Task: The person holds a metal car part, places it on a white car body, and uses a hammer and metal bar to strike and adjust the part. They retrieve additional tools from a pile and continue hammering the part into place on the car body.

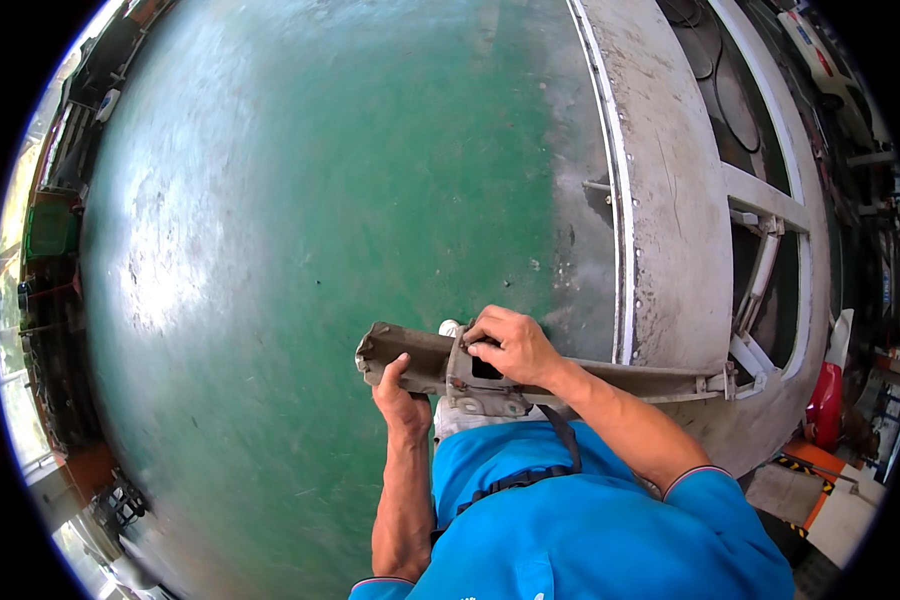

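Observation:
A long, dirty grey-brown metal channel beam (415, 352) lies across in front of my body, its hollow side facing up. Near its middle a metal bracket (485, 403) with a square dark opening and a holed lower plate is joined to it. My left hand (402, 402) grips the beam close to its left end, thumb over the near edge and fingers hidden underneath. At the bracket's upper edge, my right hand (510, 345) has its fingers curled and pinched together. Whatever is between those fingertips is too small to make out.
Green painted floor (370, 180) spreads ahead and left. At right stands a low metal platform (675, 190) with a white edge rail, openings and a strut (760, 275); the beam's right end reaches beside it. A red object (826, 405) sits farther right. Shelving lines the left wall.

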